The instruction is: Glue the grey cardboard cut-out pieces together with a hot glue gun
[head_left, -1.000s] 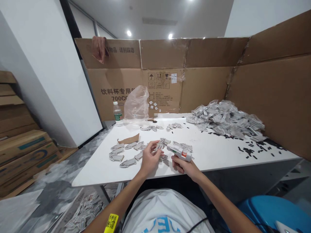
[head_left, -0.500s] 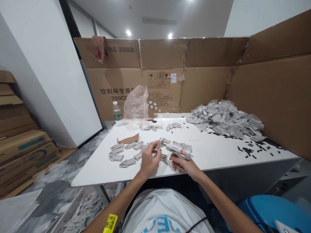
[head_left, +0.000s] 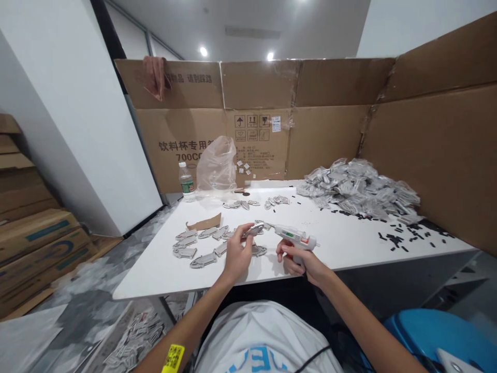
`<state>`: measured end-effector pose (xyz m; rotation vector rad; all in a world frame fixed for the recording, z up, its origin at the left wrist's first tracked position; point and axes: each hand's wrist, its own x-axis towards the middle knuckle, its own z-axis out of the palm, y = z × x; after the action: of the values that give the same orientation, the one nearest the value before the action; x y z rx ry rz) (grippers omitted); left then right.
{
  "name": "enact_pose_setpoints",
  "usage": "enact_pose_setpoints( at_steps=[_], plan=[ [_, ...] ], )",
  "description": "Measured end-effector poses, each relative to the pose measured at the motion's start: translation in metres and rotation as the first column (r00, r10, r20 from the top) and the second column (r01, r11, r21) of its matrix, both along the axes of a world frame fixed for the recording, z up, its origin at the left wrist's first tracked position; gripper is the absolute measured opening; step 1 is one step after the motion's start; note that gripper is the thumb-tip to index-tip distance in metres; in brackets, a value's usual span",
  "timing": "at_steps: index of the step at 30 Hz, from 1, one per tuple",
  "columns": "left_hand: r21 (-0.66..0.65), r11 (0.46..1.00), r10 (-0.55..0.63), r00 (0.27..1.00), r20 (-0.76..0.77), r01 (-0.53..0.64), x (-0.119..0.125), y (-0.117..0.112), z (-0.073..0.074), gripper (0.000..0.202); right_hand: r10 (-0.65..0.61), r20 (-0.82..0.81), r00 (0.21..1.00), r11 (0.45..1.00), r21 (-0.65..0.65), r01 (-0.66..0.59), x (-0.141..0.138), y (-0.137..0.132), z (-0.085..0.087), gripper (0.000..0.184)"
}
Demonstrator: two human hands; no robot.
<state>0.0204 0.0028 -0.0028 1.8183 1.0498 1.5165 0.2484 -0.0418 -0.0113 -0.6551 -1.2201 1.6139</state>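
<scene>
My left hand [head_left: 239, 252] pinches a small flat grey piece [head_left: 254, 229] between thumb and fingers, just above the white table. In my right hand [head_left: 297, 260] is a white glue gun [head_left: 295, 237] with a green mark and an orange-red part. Its thin nozzle points left, close to the grey piece; I cannot tell whether they touch. Around my left hand lie several similar grey pieces [head_left: 203, 260], some in a curved row. Part of the row is hidden behind my left hand. A brown cardboard scrap [head_left: 204, 223] rests beside the row.
A heap of plastic-wrapped pieces [head_left: 359, 189] is at the back right, with small black strips [head_left: 396, 240] scattered before it. A bottle [head_left: 187, 184] and a translucent bag [head_left: 216, 166] stand at the back left. Cardboard walls [head_left: 330, 134] enclose the table [head_left: 155, 280]. A blue stool [head_left: 435, 342] is lower right.
My right hand and the glue gun have moved right, and the nozzle now shows clear of my left fingers. The grey piece in my left hand has tilted flatter.
</scene>
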Motion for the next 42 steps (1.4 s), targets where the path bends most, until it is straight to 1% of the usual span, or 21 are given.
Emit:
enact_pose_setpoints(
  at_steps=[3,6,11,15,20,23,26,29,32,36,39,42],
  plan=[
    [0.035,0.999,0.023,0.997,-0.070,-0.020,-0.001,0.001,0.001,0.023,-0.015,-0.065,0.998,0.999,-0.032,0.013,0.001,0.003,0.000,0.027],
    [0.047,0.998,0.033,0.994,-0.105,-0.028,-0.001,0.000,0.003,0.020,-0.035,-0.061,0.997,0.998,-0.061,0.032,0.001,0.004,0.001,0.030],
    [-0.021,1.000,0.009,1.000,-0.022,-0.010,0.002,-0.002,0.003,0.013,-0.056,-0.057,0.997,0.997,-0.062,0.053,-0.001,0.002,0.002,0.029],
    [-0.066,0.997,-0.040,0.997,0.069,0.044,0.004,-0.003,0.002,0.013,-0.050,-0.045,0.998,0.996,-0.076,0.047,-0.001,0.000,0.004,0.030],
    [-0.100,0.992,-0.067,0.989,0.130,0.080,0.005,-0.004,0.002,0.027,-0.079,-0.024,0.997,0.994,-0.084,0.077,-0.002,0.000,0.006,0.033],
    [-0.129,0.988,-0.066,0.990,0.123,0.082,0.004,-0.006,0.004,0.031,-0.074,-0.024,0.997,0.995,-0.068,0.072,-0.002,-0.001,0.007,0.033],
    [-0.107,0.990,-0.086,0.992,0.090,0.096,0.003,-0.006,0.005,0.020,-0.064,-0.014,0.998,0.996,-0.062,0.063,-0.002,-0.002,0.006,0.033],
    [-0.074,0.995,-0.069,0.996,0.063,0.073,0.003,-0.005,0.005,0.014,-0.057,0.006,0.998,0.997,-0.056,0.058,-0.002,-0.001,0.004,0.033],
    [-0.077,0.996,-0.039,0.998,0.055,0.043,0.004,-0.006,0.005,0.014,-0.064,0.031,0.997,0.997,-0.035,0.065,-0.003,-0.001,0.001,0.034],
    [-0.111,0.993,-0.042,0.999,0.023,0.045,0.005,-0.011,0.009,0.012,-0.082,0.073,0.994,0.997,-0.006,0.083,-0.005,-0.002,0.000,0.037],
    [-0.104,0.994,-0.024,1.000,0.018,0.025,0.004,-0.012,0.011,0.012,-0.077,0.093,0.993,0.997,0.008,0.076,-0.007,-0.003,0.001,0.038],
    [-0.089,0.996,-0.017,1.000,0.006,0.017,0.003,-0.011,0.009,0.013,-0.087,0.112,0.990,0.996,0.019,0.085,-0.007,-0.003,0.000,0.040]
  ],
)
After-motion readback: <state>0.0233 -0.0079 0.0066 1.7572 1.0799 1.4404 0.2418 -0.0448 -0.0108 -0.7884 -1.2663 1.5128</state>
